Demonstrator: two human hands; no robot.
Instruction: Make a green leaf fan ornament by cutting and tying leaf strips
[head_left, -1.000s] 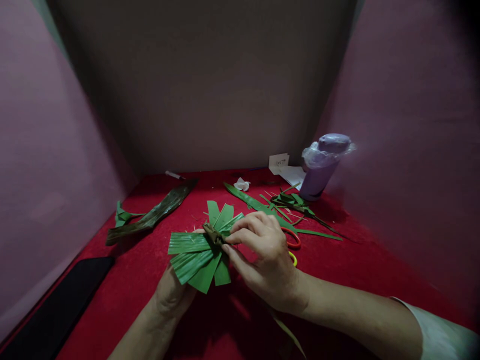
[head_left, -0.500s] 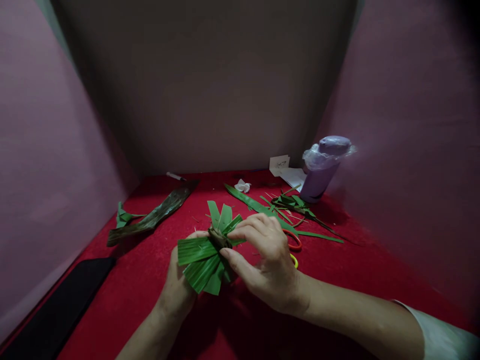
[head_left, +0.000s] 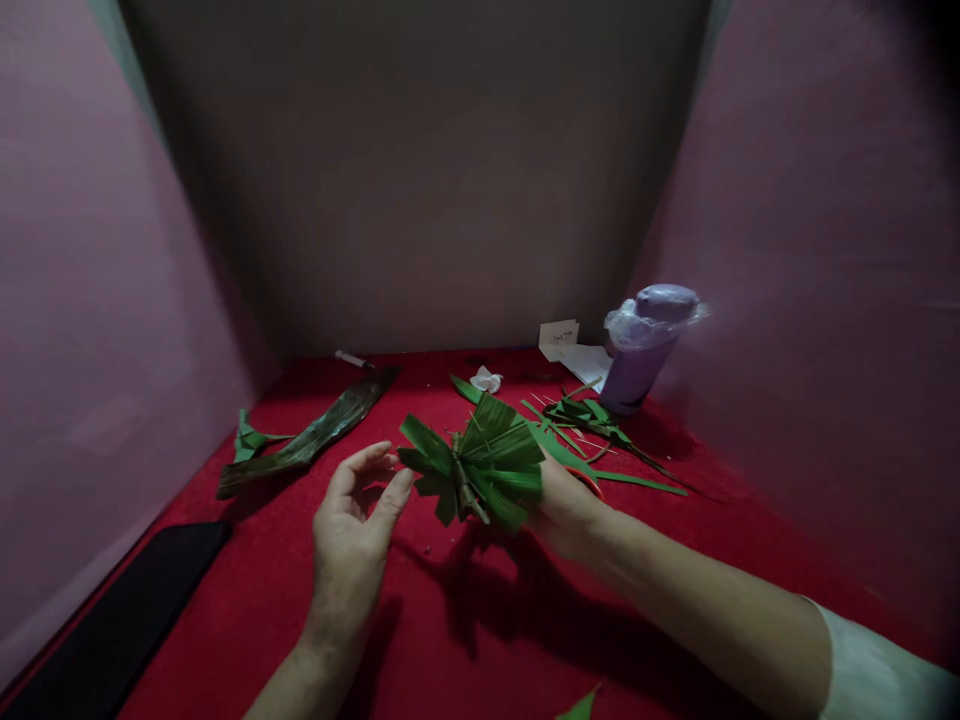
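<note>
A rosette of folded green leaf strips (head_left: 504,450), with a brown stem-like piece across its middle, is held up above the red cloth. My right hand (head_left: 562,500) grips it from behind on the right; the leaves hide most of those fingers. Just left of the rosette, my left hand (head_left: 356,520) is open, thumb and fingers apart with nothing visible between them. Whether its fingertips brush the nearest leaf strip, I cannot tell. Behind my right wrist, a red handle loop (head_left: 587,480) of what looks like scissors is partly covered.
On the red cloth (head_left: 285,590) lie a long dark leaf (head_left: 315,435), a small folded green leaf (head_left: 247,437), leaf scraps with thin sticks (head_left: 589,412), and crumpled white tissue (head_left: 486,380). A purple tumbler (head_left: 637,370) and papers (head_left: 585,362) stand back right; a black flat case (head_left: 127,610) lies left.
My left hand has let go of the rosette and drawn away to its left. My right hand now holds it alone, turned so its stem side shows, slightly higher and further right.
</note>
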